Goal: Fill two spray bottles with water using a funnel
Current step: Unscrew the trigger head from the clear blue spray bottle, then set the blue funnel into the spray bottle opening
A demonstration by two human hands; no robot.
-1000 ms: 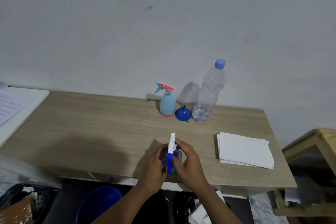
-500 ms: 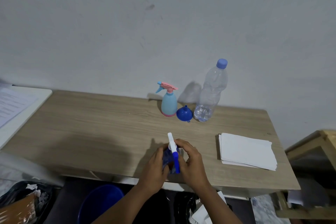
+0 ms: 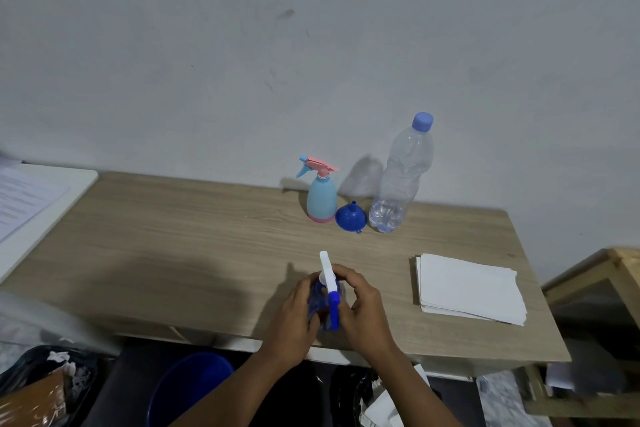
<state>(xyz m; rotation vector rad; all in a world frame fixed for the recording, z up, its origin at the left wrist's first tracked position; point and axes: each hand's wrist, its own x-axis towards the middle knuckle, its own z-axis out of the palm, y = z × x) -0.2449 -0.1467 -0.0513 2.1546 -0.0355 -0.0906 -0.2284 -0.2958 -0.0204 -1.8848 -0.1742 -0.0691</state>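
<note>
A dark blue spray bottle [image 3: 318, 302] with a white and blue trigger head [image 3: 329, 282] stands near the table's front edge. My left hand [image 3: 294, 319] wraps its body. My right hand [image 3: 360, 308] grips the trigger head at the neck. At the back stand a light blue spray bottle [image 3: 321, 196] with a pink head, a blue funnel [image 3: 349, 217] lying mouth toward me, and a clear water bottle [image 3: 401, 177] with a blue cap on, holding a little water at the bottom.
A stack of white paper [image 3: 467, 288] lies on the wooden table [image 3: 173, 253] at the right. A white table with printed sheets [image 3: 31, 198] adjoins on the left. A blue bucket [image 3: 187, 388] and rubbish bags sit under the table. A wooden frame [image 3: 595, 288] stands at the right.
The trigger head has turned between my hands, its white nozzle now tilting to the left. Both hands stayed on the dark blue bottle.
</note>
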